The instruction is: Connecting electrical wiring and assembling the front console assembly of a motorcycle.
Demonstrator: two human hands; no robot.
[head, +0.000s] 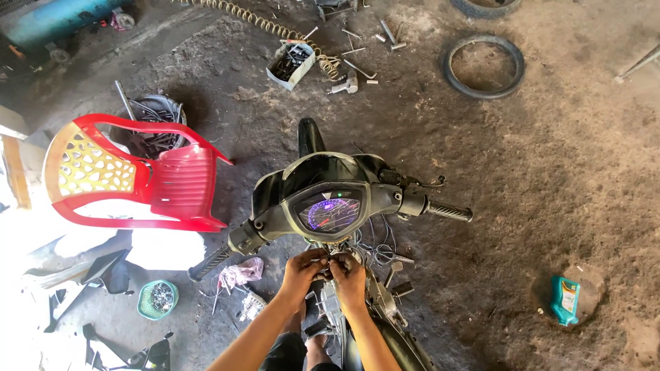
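Nearby, red chair (137,175), green basket (157,299), handlebar (330,206) overhead.

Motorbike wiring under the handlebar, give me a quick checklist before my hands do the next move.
1. Both hands on the work: left hand and right hand meet below the instrument panel: ok.
2. Part pinched between the fingers: too small, cannot tell.
3. Loose wires tidy: hanging free, not ok.
4. Tool box near: far across the floor, not ok.
5. Green basket of small parts close by the left hand: ok.
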